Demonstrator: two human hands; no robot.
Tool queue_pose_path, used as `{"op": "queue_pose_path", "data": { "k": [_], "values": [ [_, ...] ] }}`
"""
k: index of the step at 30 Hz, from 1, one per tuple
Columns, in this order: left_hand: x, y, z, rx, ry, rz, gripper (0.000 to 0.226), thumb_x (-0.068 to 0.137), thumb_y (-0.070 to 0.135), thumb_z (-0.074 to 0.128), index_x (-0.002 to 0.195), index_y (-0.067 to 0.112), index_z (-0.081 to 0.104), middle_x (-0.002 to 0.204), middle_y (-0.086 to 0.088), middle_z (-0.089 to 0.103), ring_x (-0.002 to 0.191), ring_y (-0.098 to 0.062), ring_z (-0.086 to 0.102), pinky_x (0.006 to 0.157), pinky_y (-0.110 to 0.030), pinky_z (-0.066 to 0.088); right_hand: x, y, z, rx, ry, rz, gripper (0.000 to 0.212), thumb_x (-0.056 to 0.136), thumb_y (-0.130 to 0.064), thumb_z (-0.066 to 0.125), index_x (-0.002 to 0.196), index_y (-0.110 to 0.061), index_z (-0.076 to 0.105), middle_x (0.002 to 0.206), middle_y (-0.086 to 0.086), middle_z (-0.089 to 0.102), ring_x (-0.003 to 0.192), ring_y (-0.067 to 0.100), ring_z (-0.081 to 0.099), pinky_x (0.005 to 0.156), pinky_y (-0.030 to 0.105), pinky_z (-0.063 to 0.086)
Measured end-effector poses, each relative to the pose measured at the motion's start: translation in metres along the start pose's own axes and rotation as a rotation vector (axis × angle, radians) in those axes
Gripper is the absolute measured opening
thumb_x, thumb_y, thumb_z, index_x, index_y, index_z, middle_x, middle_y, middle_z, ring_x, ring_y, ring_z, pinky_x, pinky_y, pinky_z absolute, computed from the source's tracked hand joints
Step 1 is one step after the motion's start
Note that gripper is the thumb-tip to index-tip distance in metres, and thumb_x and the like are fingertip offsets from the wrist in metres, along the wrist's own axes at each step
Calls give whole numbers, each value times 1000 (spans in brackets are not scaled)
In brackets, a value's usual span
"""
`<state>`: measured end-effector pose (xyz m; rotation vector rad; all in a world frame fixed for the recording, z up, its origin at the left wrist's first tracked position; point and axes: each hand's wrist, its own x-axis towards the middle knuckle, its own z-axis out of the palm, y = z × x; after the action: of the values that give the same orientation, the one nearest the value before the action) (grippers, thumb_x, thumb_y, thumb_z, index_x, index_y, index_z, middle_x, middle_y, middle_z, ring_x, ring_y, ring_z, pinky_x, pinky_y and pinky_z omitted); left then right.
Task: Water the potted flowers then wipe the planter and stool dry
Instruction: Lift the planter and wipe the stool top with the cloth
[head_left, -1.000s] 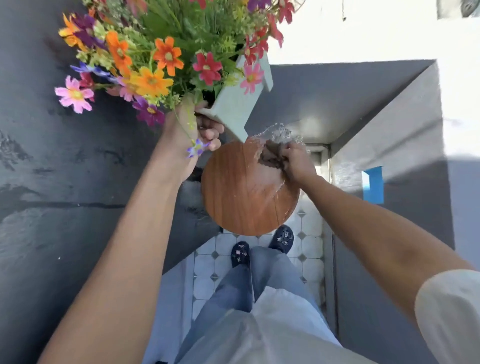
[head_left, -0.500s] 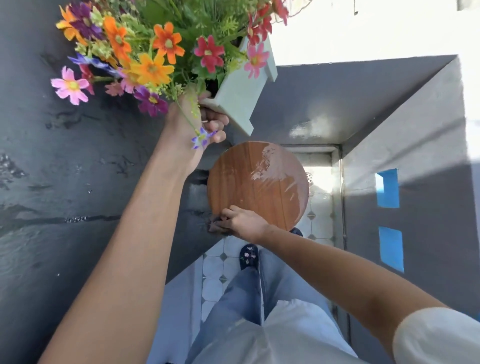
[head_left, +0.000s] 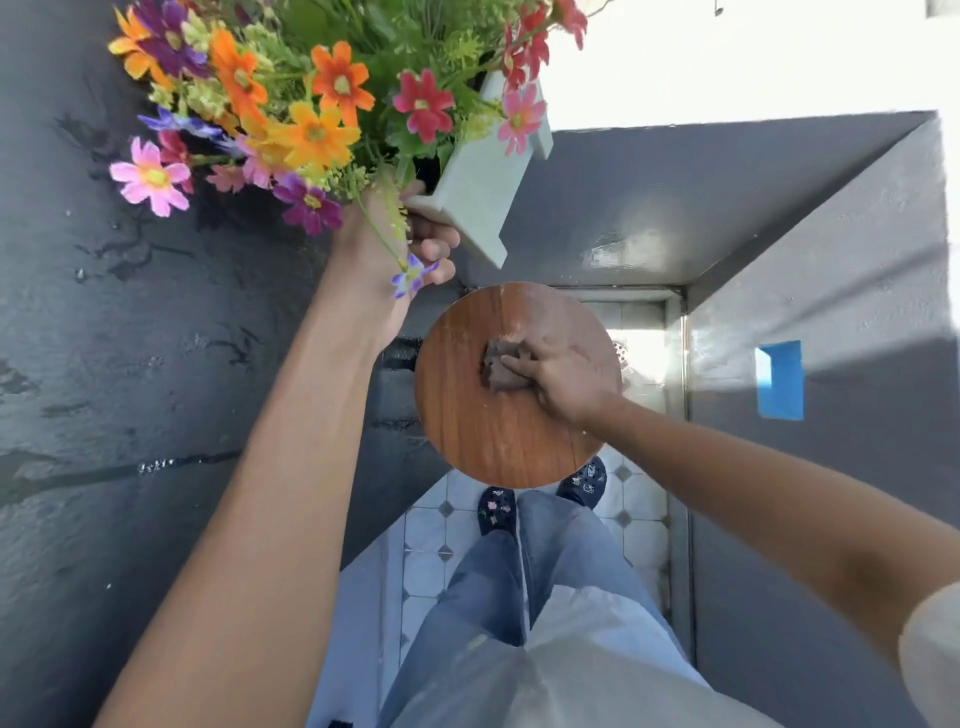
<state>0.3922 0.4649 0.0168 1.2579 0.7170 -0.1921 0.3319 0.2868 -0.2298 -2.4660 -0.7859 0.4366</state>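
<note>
stool wipe under way, planter held aloft

planter (head_left: 480, 195) sits in your left hand (head_left: 410, 244), lifted clear of the stool (head_left: 498, 431) and tilted, with the flowers (head_left: 311, 104) spilling up and to the left. your fingers are curled around its lower corner near the rim, so you grip one end only. judge it as top-heavy: the bloom mass hangs well off to one side and will want to twist the box in your grasp. the pale painted sides look smooth and may be slick if wet, so take it lower along the body, or under the base, before you set it down.

your right hand (head_left: 558, 374) is pressed flat on a small dark cloth (head_left: 498, 371) near the middle of the round wooden stool top, fingers spread over it and closed on nothing else. the cloth looks soft and bunched; it should drag easily but may roll up under a light palm. the wood shows a faint pale streak toward the far edge, likely damp. the stool stands on the tiled floor (head_left: 431, 556) just ahead of your shoes (head_left: 496, 509), beside the dark wall (head_left: 130, 389).
</note>
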Motion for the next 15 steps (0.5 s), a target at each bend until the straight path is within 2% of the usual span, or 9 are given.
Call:
{"op": "queue_pose_path", "data": {
  "k": [2, 5, 8, 10, 12, 15],
  "values": [
    [3, 1, 1, 12, 7, -4, 29, 98, 11, 34, 71, 8, 47, 61, -16, 51, 44, -16, 35, 46, -27, 26, -18, -24, 25, -10, -126, -121, 46, 94, -19, 57, 140, -27, 54, 119, 1, 51, 109, 23, 49, 86, 37, 50],
    [5, 0, 3, 11, 9, -6, 32, 98, 10, 34, 69, 8, 48, 62, -16, 50, 44, -16, 35, 47, -28, 24, -20, -63, 50, -30, -252, -303, 39, 91, -32, 61, 129, -26, 62, 108, 0, 52, 95, 21, 50, 72, 37, 56],
    [6, -2, 4, 21, 19, 6, 33, 98, 10, 32, 69, 9, 48, 61, -15, 50, 44, -16, 36, 46, -26, 26, 11, -83, 48, -83, -299, -416, 40, 93, -24, 54, 133, -25, 59, 119, 1, 51, 103, 23, 49, 76, 38, 55],
    [6, -2, 3, 31, 24, 17, 31, 97, 9, 31, 71, 9, 48, 61, -15, 50, 44, -16, 37, 45, -25, 26, 44, -78, 37, -111, -273, -372, 45, 97, -16, 48, 142, -24, 51, 130, 4, 48, 114, 26, 47, 84, 37, 52],
    [4, -3, 2, 29, 25, 19, 29, 97, 9, 32, 72, 9, 47, 61, -15, 51, 43, -17, 37, 45, -25, 26, 72, -67, 9, -82, -116, -209, 46, 98, -10, 47, 143, -22, 51, 133, 7, 47, 120, 30, 46, 90, 39, 48],
    [2, -6, 1, 38, 35, 16, 26, 97, 9, 32, 75, 9, 46, 63, -16, 50, 43, -17, 37, 45, -25, 27, 80, -31, -35, -93, 32, 108, 32, 99, -7, 44, 126, -14, 58, 121, 7, 49, 111, 29, 49, 76, 35, 37]
  ]
}}
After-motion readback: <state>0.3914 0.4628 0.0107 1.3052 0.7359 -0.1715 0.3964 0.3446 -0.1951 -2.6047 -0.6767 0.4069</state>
